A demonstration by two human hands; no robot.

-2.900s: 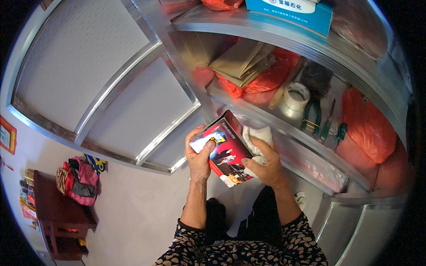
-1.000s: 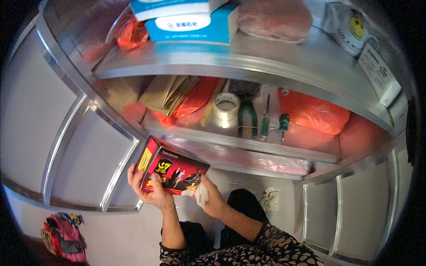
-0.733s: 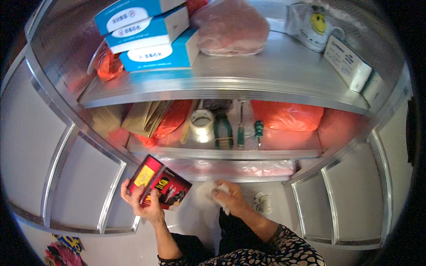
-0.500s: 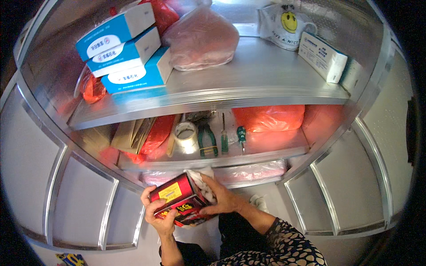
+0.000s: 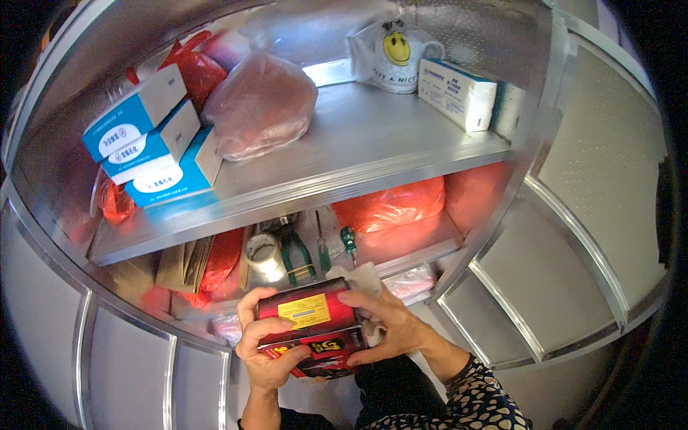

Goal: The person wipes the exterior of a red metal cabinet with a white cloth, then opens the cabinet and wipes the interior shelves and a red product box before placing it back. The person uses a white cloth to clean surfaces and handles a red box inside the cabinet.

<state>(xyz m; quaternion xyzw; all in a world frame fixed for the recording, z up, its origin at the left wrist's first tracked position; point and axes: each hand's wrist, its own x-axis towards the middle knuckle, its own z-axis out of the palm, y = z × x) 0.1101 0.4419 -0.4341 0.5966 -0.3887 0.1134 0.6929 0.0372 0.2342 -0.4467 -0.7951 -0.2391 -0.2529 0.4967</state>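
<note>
Red carton box (image 5: 309, 324) with a yellow label patch on its upper face, held in both hands low in the frame, just in front of the lower shelf edge. Left hand (image 5: 266, 344) wraps the box's left end: thumb on top, fingers curled under and around the front. Right hand (image 5: 383, 326) clamps the right end, fingers spread over the top and front face; the same hand also pins a crumpled white cloth (image 5: 362, 276) against the back of the box. Patterned sleeve (image 5: 480, 401) on the right forearm.

Behind the box, lower shelf (image 5: 423, 251): roll of clear tape (image 5: 264, 256), green-handled pliers (image 5: 295, 251), green-handled screwdriver (image 5: 349, 240), all close together. To the left, flat brown cardboard pieces (image 5: 183, 261) leaning on a red plastic bag (image 5: 222, 258). Another red bag (image 5: 390, 204) fills the right side. Clear plastic wrap bundles sit below the shelf edge.

Upper shelf (image 5: 358, 154), steel: stack of three blue-and-white boxes (image 5: 154, 147) at left, translucent bag with pinkish contents (image 5: 258, 107) beside them, red bag (image 5: 190, 68) behind. Far back right: white bag with a yellow smiley face (image 5: 394, 54), white packs (image 5: 459, 89) just right of it.

Cabinet is brushed metal throughout.
</note>
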